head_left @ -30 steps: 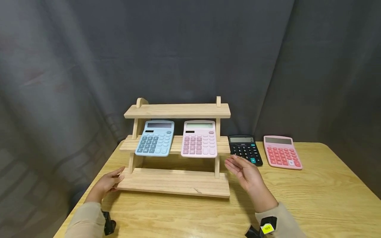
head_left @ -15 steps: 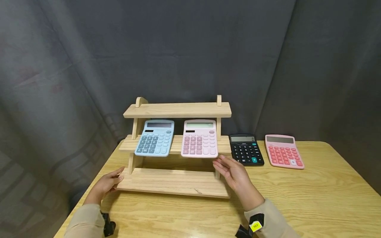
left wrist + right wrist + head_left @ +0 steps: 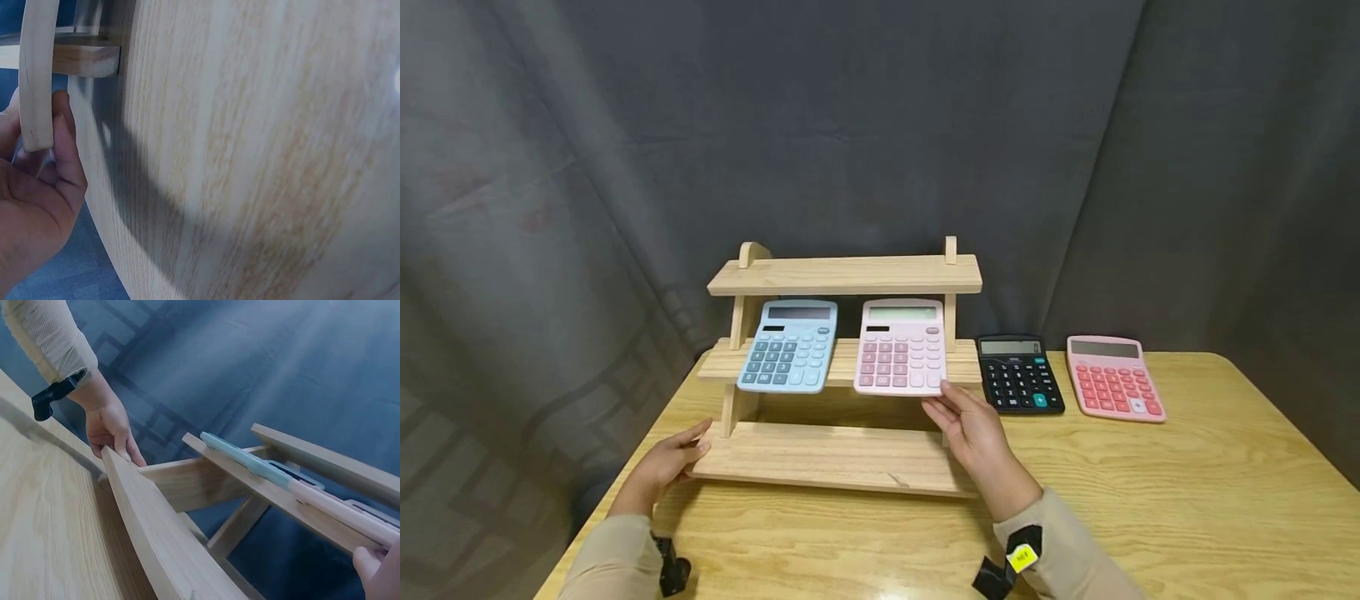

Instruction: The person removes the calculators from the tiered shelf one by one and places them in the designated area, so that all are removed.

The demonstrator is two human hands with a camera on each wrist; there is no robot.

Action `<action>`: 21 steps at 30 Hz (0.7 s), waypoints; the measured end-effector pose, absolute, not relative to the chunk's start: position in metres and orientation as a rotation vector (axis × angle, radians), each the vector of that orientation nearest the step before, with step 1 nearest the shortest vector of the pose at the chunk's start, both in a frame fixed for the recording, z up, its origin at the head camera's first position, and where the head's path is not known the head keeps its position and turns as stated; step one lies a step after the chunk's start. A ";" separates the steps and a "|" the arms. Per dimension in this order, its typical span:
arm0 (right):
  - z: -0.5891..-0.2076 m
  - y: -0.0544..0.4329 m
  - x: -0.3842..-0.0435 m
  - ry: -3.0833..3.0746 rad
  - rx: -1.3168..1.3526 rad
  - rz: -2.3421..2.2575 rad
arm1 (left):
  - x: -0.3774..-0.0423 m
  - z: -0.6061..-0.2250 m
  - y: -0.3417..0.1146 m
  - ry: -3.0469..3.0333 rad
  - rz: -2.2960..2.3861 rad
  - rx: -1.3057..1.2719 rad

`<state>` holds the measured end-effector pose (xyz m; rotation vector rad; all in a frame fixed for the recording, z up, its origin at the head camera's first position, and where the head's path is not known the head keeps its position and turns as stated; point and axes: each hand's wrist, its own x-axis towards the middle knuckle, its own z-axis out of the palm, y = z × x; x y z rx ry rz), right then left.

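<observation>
Pale-grained wood is used for one three-tier shelf [image 3: 842,275], gripped by the left hand [image 3: 661,468]. Mid-tier, one rectangular light-blue calculator [image 3: 788,350] and one rectangular pale-pink calculator [image 3: 901,350] are propped, the latter touched by the unclenched right hand [image 3: 976,437].

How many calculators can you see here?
4: a light blue calculator and a pale pink calculator on the middle shelf of the tiered wooden rack; a black calculator and a pink calculator with coral keys on the wooden table to its right. I see no others.
</observation>
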<state>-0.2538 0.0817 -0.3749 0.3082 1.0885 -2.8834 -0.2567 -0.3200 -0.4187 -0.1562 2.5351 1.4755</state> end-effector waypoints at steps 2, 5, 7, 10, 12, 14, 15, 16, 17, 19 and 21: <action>-0.374 0.079 -0.255 1.087 0.318 -2.891 | -0.256 -0.419 -0.320 2.534 1.478 -0.153; -0.373 0.075 -0.258 1.077 0.332 -2.908 | -0.257 -0.419 -0.321 2.533 1.479 -0.151; -0.372 0.073 -0.259 1.078 0.340 -2.920 | -0.257 -0.419 -0.321 2.535 1.479 -0.154; -0.372 0.071 -0.259 1.069 0.340 -2.941 | -0.258 -0.420 -0.321 2.536 1.480 -0.154; -0.372 0.070 -0.258 1.057 0.340 -2.952 | -0.257 -0.420 -0.321 2.537 1.479 -0.151; -0.371 0.070 -0.257 1.035 0.333 -2.958 | -0.257 -0.420 -0.321 2.535 1.477 -0.145; -0.371 0.070 -0.257 1.027 0.332 -2.959 | -0.257 -0.420 -0.321 2.537 1.474 -0.146; -0.371 0.070 -0.257 1.018 0.338 -2.960 | -0.257 -0.420 -0.321 2.538 1.470 -0.146; -0.370 0.071 -0.256 1.013 0.342 -2.961 | -0.257 -0.420 -0.321 2.539 1.469 -0.151; -0.369 0.072 -0.255 1.000 0.341 -2.967 | -0.257 -0.419 -0.320 2.539 1.466 -0.155; -0.368 0.074 -0.254 0.997 0.340 -2.973 | -0.256 -0.419 -0.320 2.541 1.466 -0.159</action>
